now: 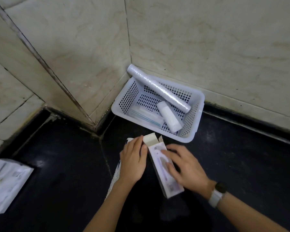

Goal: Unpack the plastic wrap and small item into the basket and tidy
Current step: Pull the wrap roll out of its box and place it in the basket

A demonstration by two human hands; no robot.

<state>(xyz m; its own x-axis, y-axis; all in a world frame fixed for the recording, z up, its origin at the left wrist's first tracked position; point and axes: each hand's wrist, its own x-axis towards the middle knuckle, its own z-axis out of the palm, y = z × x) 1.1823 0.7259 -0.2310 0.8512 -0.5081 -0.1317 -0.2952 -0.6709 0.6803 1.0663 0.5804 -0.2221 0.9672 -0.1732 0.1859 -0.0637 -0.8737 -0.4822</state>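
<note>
A white perforated basket sits in the corner of a black counter. A long roll of plastic wrap leans across it, one end over the rim against the wall. Inside also lie a shorter white roll and a clear packet with thin blue sticks. In front of the basket a long white carton lies with its end flap open. My right hand rests on top of the carton, fingers spread over it. My left hand presses on a second flat box, its fingers touching the carton's left side.
A white plastic bag or packet lies at the left edge of the black counter. Marble-tiled walls close the corner behind the basket. I wear a white-strapped watch on my right wrist.
</note>
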